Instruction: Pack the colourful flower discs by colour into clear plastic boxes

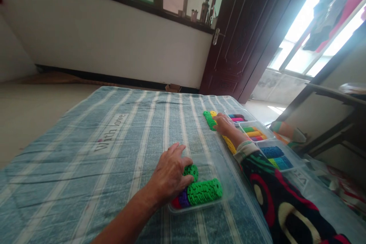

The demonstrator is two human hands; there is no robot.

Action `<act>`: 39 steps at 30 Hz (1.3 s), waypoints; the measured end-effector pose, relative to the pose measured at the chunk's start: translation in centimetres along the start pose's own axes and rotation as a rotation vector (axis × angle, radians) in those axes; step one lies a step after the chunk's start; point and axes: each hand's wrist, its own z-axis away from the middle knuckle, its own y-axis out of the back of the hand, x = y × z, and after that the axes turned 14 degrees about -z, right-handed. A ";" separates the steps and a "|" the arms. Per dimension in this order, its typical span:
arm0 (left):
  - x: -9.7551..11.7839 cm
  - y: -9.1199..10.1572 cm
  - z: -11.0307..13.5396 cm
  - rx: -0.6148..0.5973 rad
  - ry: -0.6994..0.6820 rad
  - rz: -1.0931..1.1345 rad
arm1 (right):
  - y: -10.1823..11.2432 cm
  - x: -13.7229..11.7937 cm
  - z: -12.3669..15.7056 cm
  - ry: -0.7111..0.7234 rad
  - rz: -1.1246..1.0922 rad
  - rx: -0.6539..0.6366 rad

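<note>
Near the front of the bed-like surface stands a clear plastic box (225,194). It holds a long stack of green notched discs (204,191), with purple discs (183,198) and red discs (176,203) at its left end. My left hand (171,171) reaches over the box's left side, its thumb and forefinger closed around a second, shorter green stack (191,173). Farther off, my right hand (225,124) curls over a yellow disc stack (213,113), its fingertips partly hidden. A green stack (210,121) lies just left of it, and another yellow stack (229,145) shows below the wrist.
Along the right edge stand clear boxes: one with pink and dark stacks (236,117), one with orange and green stacks (254,133), one with blue stacks (273,152). Striped blue cloth (120,175) covers the surface. A dark door (237,38) stands behind.
</note>
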 end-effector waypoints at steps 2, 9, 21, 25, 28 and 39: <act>0.0 0.0 0.0 0.003 0.002 0.005 | -0.8 0.2 -0.9 0.005 0.017 -0.021; 0.0 -0.3 0.1 0.010 0.004 0.028 | -1.2 0.7 -1.8 0.017 0.031 -0.033; 0.2 -0.2 0.0 0.031 -0.009 0.022 | 2.0 -0.5 0.6 0.107 -0.142 0.001; 0.4 0.0 0.1 0.027 0.003 0.008 | 4.4 -2.4 5.4 0.351 -0.440 -0.158; 0.4 0.2 0.1 0.029 -0.001 0.000 | 4.8 -4.4 9.4 0.430 -0.481 -0.284; 0.4 0.2 0.2 0.033 -0.029 0.005 | 1.0 -7.0 13.3 0.608 -0.216 -0.294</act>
